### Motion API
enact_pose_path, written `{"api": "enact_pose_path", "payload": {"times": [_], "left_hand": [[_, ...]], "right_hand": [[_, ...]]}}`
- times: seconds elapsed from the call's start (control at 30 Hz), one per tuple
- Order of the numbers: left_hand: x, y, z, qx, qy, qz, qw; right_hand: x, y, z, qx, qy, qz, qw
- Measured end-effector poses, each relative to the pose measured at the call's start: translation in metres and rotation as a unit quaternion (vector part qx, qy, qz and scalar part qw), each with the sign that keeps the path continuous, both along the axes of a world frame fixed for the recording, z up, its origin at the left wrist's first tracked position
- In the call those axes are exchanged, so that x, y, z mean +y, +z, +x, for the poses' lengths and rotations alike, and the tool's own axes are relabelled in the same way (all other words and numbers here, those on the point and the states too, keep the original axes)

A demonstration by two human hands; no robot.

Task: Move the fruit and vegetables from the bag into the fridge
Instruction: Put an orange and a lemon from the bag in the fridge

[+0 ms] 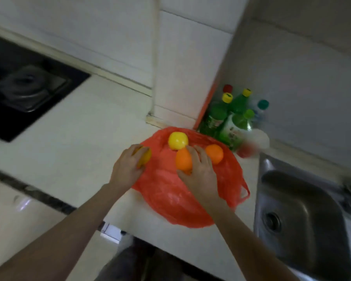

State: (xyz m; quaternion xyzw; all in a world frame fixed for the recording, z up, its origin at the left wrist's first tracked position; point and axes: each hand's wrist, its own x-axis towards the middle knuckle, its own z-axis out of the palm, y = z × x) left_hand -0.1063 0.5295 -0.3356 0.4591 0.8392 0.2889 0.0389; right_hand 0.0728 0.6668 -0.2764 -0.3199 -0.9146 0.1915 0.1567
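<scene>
- A person's bare left hand (128, 169) reaches forward over the pale, smooth tabletop (73, 138), fingers curled around a yellow-orange round fruit (145, 157) at the left edge of a crinkled red plastic bag (170, 195).
- The right hand (199, 171) stretches over the flattened bag, thumb and fingers curled around a smooth orange fruit (183, 160).
- A glossy yellow round fruit (178, 140) sits on the bag just beyond the right hand; a second orange (214, 153) lies just right of it.
- Green plastic bottles (229, 122) with yellow caps stand behind the bag, beside a steel sink (304, 220).
</scene>
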Motion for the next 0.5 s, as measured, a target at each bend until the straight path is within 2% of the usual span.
{"api": "enact_pose_path", "payload": {"times": [0.2, 0.5], "left_hand": [[-0.095, 0.032, -0.038, 0.004, 0.189, 0.044, 0.981], [-0.291, 0.113, -0.129, 0.081, 0.351, 0.084, 0.929]], "right_hand": [[-0.046, 0.027, -0.090, 0.018, 0.138, 0.003, 0.990], [-0.206, 0.096, -0.250, 0.065, 0.330, 0.052, 0.940]]}}
